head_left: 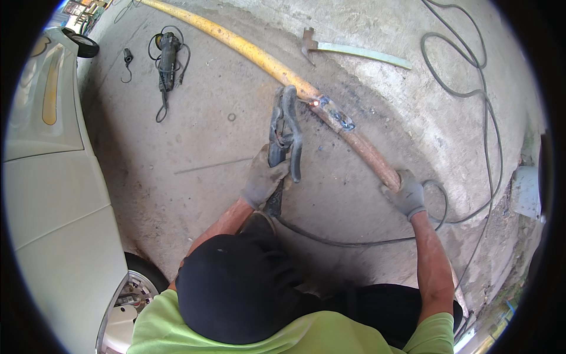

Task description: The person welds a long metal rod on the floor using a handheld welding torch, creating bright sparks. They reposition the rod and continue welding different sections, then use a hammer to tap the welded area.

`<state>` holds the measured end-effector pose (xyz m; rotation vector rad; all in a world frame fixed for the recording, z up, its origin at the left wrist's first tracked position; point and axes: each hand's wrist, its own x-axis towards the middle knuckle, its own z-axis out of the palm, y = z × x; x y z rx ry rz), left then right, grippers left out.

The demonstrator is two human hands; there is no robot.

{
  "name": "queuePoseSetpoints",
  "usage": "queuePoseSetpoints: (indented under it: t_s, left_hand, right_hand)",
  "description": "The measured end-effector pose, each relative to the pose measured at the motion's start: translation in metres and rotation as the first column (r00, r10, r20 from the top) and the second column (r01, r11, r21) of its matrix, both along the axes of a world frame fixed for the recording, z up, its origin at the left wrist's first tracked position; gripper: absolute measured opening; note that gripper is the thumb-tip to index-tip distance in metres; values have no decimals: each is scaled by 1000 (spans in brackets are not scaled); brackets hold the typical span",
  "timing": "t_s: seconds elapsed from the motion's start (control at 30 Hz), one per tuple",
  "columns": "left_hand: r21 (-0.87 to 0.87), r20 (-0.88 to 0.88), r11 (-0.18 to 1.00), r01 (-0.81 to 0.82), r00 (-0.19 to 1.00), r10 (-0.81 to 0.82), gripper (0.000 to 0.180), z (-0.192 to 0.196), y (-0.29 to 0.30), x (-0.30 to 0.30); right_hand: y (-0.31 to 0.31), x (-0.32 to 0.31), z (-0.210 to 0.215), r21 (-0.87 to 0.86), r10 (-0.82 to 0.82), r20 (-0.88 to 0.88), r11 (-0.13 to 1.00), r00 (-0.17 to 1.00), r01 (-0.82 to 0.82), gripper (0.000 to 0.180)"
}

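Note:
My left hand [264, 177], in a grey glove, is closed round a black welding electrode holder [285, 127]. Its jaw end comes up close to a long pipe, and I cannot make out an electrode in it. Yellow paint covers the far part of the pipe [247, 50]; the near part [370, 152] is rusty brown. Between them is a scorched joint [336, 115] with a small glowing red spot at its left end. My gloved right hand [408, 194] grips the pipe's near end, and the thumb lies over it.
A hammer [354, 50] lies beyond the pipe. At the left are an angle grinder [168, 62] and a small black tool [127, 57]. A thin rod [206, 167] lies near my left hand. Cable [484, 118] loops at the right. A pale car [56, 206] borders the left side.

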<state>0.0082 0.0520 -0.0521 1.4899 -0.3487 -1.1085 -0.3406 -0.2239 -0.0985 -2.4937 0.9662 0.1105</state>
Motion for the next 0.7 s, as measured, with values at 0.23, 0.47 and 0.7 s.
queuePoseSetpoints:
  t_s: [0.23,0.47,0.7]
  left_hand:
    - [35,15,999,39,999,-40,37,1,-4,1]
    - [43,20,999,0,1000,0,40,-9,-6,-4]
    - [151,361,988,26,929,-80,36,-32,0,3]
  right_hand:
    - [4,-2,-6,-46,25,-11,999,1000,-26,67]
    - [6,-3,-6,-121,44,-21,992,999,-46,67]
    - [7,5,0,-91,29,-18,995,999,-31,66]
